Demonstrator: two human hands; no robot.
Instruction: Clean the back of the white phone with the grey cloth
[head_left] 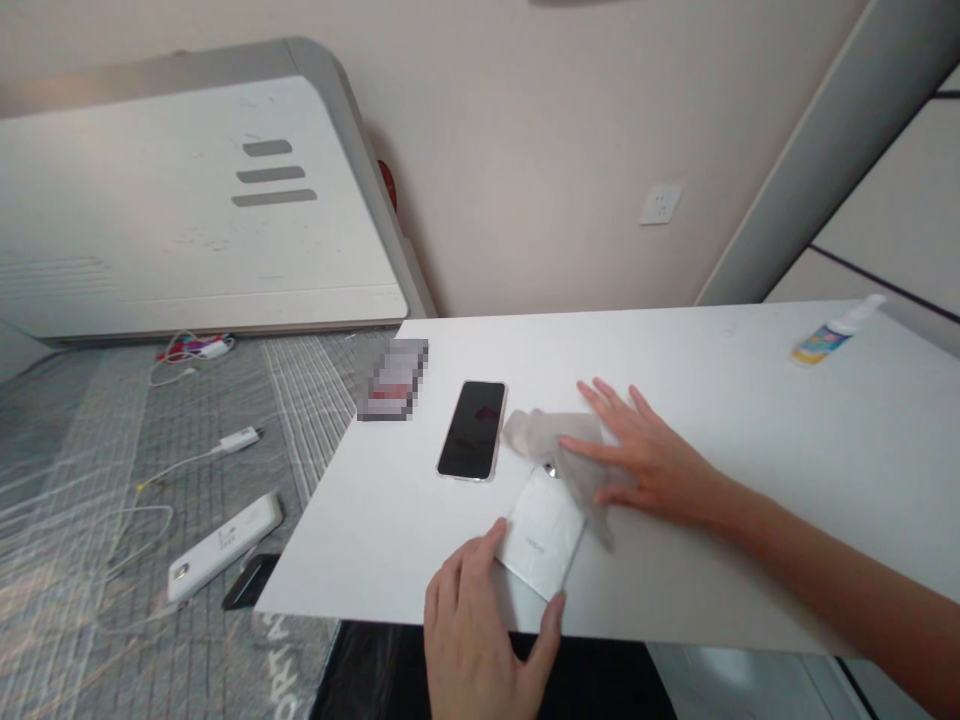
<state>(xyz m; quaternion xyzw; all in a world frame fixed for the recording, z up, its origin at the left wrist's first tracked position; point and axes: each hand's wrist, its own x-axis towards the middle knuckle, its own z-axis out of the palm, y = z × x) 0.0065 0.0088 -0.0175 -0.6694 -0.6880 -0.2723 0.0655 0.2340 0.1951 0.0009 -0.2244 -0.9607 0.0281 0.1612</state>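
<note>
A white flat rectangular item lies tilted on the white table, with small grey lettering and a dark round spot at its top end; its exact kind is unclear. My left hand grips its near end, index finger at the left corner and thumb at the bottom corner. Beyond it, a crumpled, translucent greyish sheet or bag partly covers the item's upper right side. Over this sheet my right hand is spread, fingers apart and slightly blurred. To the left lies a phone with a dark screen.
A pixelated object sits at the table's left edge. A small pump bottle stands at the far right. On the grey bedding lie a white power strip, a black object and cables. A white headboard rises behind.
</note>
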